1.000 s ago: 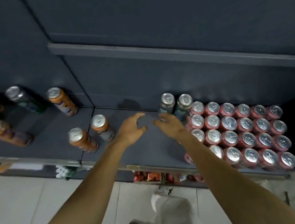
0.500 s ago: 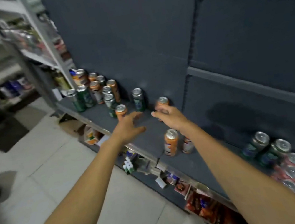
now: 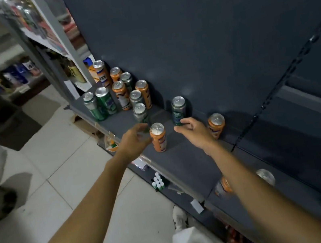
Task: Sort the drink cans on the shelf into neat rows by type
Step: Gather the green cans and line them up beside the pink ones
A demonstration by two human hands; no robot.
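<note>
Cans stand scattered along the dark shelf, and the one that matters to you now is the orange can upright near the front edge, its long axis vertical, right between your two hands. Your left hand is just beside it on its left, fingers loosely spread and curved toward it, holding nothing; whether the fingertips touch the can you cannot tell from this view. Your right hand is a little further off on the other side, fingers loosely curled and empty, its fingertips just at the foot of the dark green can that stands behind and to the right; contact there is not clear either. So the left hand is the nearer one for the orange can, and a sideways wrap round its body looks like the natural grasp. Another orange can stands just past your right hand, near the back panel. Further left a mixed cluster of orange and green cans waits unsorted at the shelf end, and two more cans show, blurred, behind your right forearm. White floor tiles lie below.
</note>
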